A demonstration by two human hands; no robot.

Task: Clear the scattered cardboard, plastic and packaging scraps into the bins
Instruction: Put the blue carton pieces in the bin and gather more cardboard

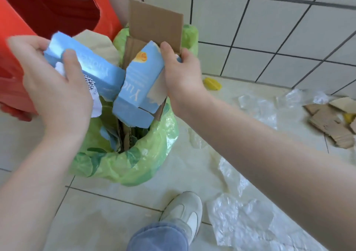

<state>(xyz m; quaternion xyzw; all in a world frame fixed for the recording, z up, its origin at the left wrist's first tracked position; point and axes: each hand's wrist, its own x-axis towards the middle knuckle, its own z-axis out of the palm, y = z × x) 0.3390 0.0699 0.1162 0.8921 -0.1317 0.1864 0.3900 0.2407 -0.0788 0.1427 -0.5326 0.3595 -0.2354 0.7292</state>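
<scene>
A torn light-blue carton (119, 81) hangs over the mouth of the green-bagged bin (134, 166). My left hand (55, 89) grips its left half together with a bit of white paper. The carton's right half is pinched by my right hand (181, 73), thumb on top. Brown cardboard (156, 23) stands upright inside the bin behind the carton, with more blue and brown scraps below.
A red bin (48, 10) stands at the upper left. Clear plastic scraps (240, 220) lie on the tiled floor at right. Cardboard pieces (329, 123) and a yellow scrap (212, 83) lie near the tiled wall. My shoe (183, 210) is below the bin.
</scene>
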